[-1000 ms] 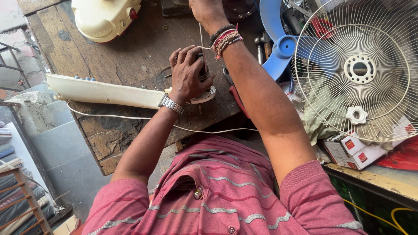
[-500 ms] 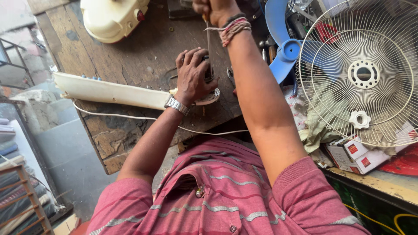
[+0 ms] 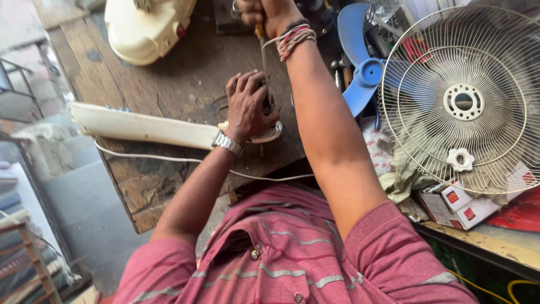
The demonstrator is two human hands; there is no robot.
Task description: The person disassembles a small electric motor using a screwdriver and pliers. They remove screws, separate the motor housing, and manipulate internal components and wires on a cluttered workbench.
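My left hand (image 3: 246, 107), with a metal watch on the wrist, clamps down on a small dark part at the end of a long cream fan stand (image 3: 143, 125) lying on the wooden workbench (image 3: 185, 73). My right hand (image 3: 269, 12), with threads around the wrist, grips the handle of a screwdriver (image 3: 264, 62) at the top of the view. The screwdriver's shaft runs straight down into the part under my left fingers. What the tip touches is hidden by those fingers.
A cream fan housing (image 3: 147, 23) lies at the bench's far left. A blue fan blade (image 3: 360, 67), a wire fan guard (image 3: 467, 101) and small red and white boxes (image 3: 458, 205) crowd the right side. A white cord (image 3: 185, 160) crosses the near edge.
My right hand has risen higher toward the top of the view with the screwdriver. My left hand stays pressed on the part.
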